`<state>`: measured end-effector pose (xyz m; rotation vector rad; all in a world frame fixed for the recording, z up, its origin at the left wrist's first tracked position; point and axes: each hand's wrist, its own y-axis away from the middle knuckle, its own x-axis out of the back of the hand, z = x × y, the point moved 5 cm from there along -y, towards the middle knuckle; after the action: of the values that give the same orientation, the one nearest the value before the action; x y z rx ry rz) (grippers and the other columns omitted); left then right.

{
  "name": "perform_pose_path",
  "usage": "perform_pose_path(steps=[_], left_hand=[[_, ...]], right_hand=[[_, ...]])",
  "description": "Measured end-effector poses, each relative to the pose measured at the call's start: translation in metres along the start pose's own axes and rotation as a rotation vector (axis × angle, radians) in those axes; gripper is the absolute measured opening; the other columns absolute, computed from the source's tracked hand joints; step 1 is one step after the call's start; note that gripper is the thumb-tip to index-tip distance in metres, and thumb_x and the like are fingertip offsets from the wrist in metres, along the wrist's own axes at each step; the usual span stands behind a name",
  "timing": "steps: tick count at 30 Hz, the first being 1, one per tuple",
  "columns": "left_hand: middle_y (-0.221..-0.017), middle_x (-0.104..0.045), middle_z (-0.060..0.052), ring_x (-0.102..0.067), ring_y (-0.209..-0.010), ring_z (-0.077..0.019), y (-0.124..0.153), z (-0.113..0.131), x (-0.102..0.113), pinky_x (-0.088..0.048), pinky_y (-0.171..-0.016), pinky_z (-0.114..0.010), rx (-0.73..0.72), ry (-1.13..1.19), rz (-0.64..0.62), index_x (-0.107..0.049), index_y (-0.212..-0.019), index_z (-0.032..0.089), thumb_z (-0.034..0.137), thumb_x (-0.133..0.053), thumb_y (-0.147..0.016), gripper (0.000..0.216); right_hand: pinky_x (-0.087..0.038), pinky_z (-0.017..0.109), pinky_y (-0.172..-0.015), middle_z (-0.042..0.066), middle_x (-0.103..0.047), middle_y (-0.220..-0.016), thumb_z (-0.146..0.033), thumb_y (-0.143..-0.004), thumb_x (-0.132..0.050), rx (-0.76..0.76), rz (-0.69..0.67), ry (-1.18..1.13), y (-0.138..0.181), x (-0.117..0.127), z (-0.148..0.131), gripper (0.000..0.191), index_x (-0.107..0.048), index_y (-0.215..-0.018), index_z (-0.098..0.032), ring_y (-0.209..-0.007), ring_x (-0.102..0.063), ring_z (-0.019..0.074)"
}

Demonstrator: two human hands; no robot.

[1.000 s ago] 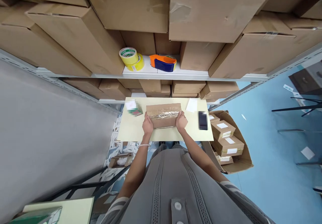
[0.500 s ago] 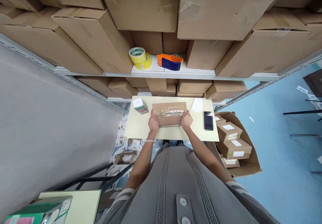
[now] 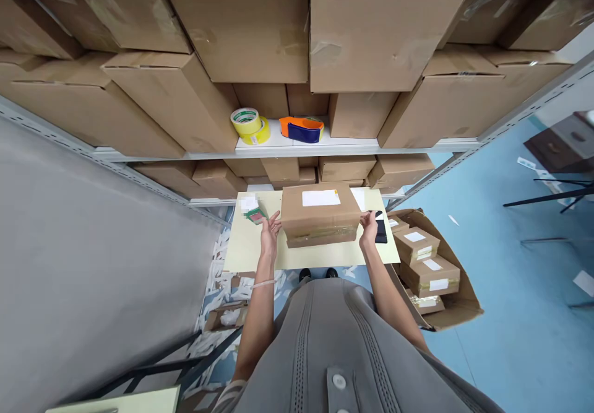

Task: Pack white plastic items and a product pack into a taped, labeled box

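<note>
Cardboard box, sealed with clear tape along its near side and carrying a white label on top, sits between both hands over the pale tabletop. Whether its base rests on the tabletop or is lifted just clear cannot be told from this view. The left hand presses its open palm against the box's left end, fingers spread rather than curled. The right hand does the same at the right end, fingers extended along the side. So the box is held by a squeeze from both ends, not a wrapped grip.

It looks stiff and holds its shape, so the walls should take that pressure without buckling. The taped strip is probably slick, while the bare cardboard at the ends offers better friction. Its weight cannot be read; holding low on both ends, near the bottom edges, seems the safest hold.

A small green packet lies just left of the left hand, and a dark phone lies beside the right one. An open carton of labelled parcels stands on the floor to the right.
</note>
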<state>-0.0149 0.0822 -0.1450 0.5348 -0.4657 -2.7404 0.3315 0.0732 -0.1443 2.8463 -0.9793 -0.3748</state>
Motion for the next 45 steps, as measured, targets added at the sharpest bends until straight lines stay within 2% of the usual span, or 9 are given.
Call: perform_pose_path(steps=[4, 13, 18, 22, 26, 31, 36, 41, 45], left_hand=[[-0.073, -0.069, -0.004, -0.068, -0.092, -0.0198, 0.000, 0.007, -0.007, -0.045, -0.098, -0.035, -0.012, -0.041, -0.032, -0.066, -0.122, 0.012, 0.066, -0.034, -0.092, 0.069], [-0.105, -0.075, -0.011, -0.065, -0.108, -0.0236, -0.001, 0.000, -0.010, -0.038, -0.109, -0.039, -0.006, -0.182, -0.186, -0.075, -0.095, 0.018, 0.069, -0.032, -0.092, 0.067], [-0.110, -0.073, -0.009, -0.065, -0.109, -0.0224, -0.010, -0.020, 0.007, -0.041, -0.106, -0.038, 0.052, -0.124, -0.116, -0.071, -0.093, 0.018, 0.066, -0.032, -0.093, 0.062], [-0.108, -0.073, -0.008, -0.063, -0.113, -0.0214, -0.018, -0.036, 0.018, -0.045, -0.101, -0.035, 0.047, -0.081, -0.041, -0.067, -0.091, 0.019, 0.065, -0.035, -0.093, 0.056], [-0.113, -0.070, -0.008, -0.058, -0.119, -0.0193, -0.017, -0.047, 0.025, -0.044, -0.102, -0.034, -0.014, -0.127, 0.012, -0.066, -0.100, 0.020, 0.064, -0.035, -0.093, 0.054], [-0.100, -0.065, -0.006, -0.057, -0.108, -0.0188, -0.007, -0.050, 0.031, -0.043, -0.102, -0.034, -0.112, -0.287, 0.079, -0.062, -0.091, 0.019, 0.055, -0.043, -0.094, 0.040], [-0.088, -0.060, -0.002, -0.058, -0.097, -0.0179, -0.005, -0.047, 0.032, -0.043, -0.100, -0.036, -0.102, -0.318, 0.052, -0.059, -0.084, 0.019, 0.050, -0.051, -0.091, 0.033], [-0.096, -0.065, -0.007, -0.058, -0.108, -0.0214, -0.004, -0.049, 0.032, -0.039, -0.106, -0.041, -0.132, -0.477, 0.026, -0.062, -0.090, 0.018, 0.046, -0.050, -0.091, 0.031], [-0.116, -0.062, -0.013, -0.052, -0.123, -0.0256, 0.003, -0.042, 0.038, -0.032, -0.112, -0.046, -0.182, -0.563, 0.103, -0.061, -0.103, 0.017, 0.035, -0.050, -0.089, 0.025]], right_hand=[[-0.049, 0.033, -0.080, 0.004, -0.068, -0.071, -0.073, -0.082, -0.045, 0.046, -0.058, -0.127, -0.007, 0.009, -0.012, 0.056, -0.061, -0.070, -0.020, -0.076, -0.067, 0.0190], [-0.046, 0.039, -0.095, 0.007, -0.075, -0.084, -0.068, -0.077, -0.057, -0.069, -0.221, -0.085, -0.006, 0.015, 0.005, 0.052, -0.072, -0.084, -0.019, -0.096, -0.068, 0.0242], [-0.047, 0.036, -0.095, 0.004, -0.073, -0.083, -0.072, -0.072, -0.060, -0.110, -0.268, 0.017, -0.004, 0.016, 0.024, 0.049, -0.064, -0.068, -0.023, -0.096, -0.065, 0.0229], [-0.047, 0.034, -0.091, 0.004, -0.072, -0.090, -0.072, -0.078, -0.051, -0.135, -0.386, 0.196, 0.006, 0.005, 0.043, 0.051, -0.065, -0.081, -0.022, -0.097, -0.062, 0.0219], [-0.047, 0.035, -0.091, 0.002, -0.066, -0.088, -0.068, -0.081, -0.045, -0.029, -0.374, 0.459, 0.010, -0.005, 0.054, 0.047, -0.057, -0.081, -0.023, -0.092, -0.059, 0.0201], [-0.042, 0.039, -0.099, 0.005, -0.064, -0.093, -0.063, -0.083, -0.042, 0.021, -0.369, 0.518, 0.006, -0.015, 0.059, 0.043, -0.057, -0.082, -0.022, -0.096, -0.057, 0.0210], [-0.045, 0.040, -0.097, 0.007, -0.069, -0.091, -0.071, -0.079, -0.043, 0.012, -0.380, 0.545, 0.004, -0.011, 0.063, 0.053, -0.063, -0.084, -0.021, -0.097, -0.061, 0.0229], [-0.052, 0.047, -0.086, 0.009, -0.070, -0.077, -0.075, -0.079, -0.037, -0.045, -0.368, 0.642, 0.003, -0.001, 0.072, 0.063, -0.066, -0.074, -0.019, -0.085, -0.066, 0.0271], [-0.043, 0.050, -0.101, 0.016, -0.069, -0.111, -0.065, -0.080, -0.049, 0.043, -0.315, 0.716, 0.001, 0.006, 0.054, 0.056, -0.068, -0.100, -0.016, -0.111, -0.061, 0.0308]])
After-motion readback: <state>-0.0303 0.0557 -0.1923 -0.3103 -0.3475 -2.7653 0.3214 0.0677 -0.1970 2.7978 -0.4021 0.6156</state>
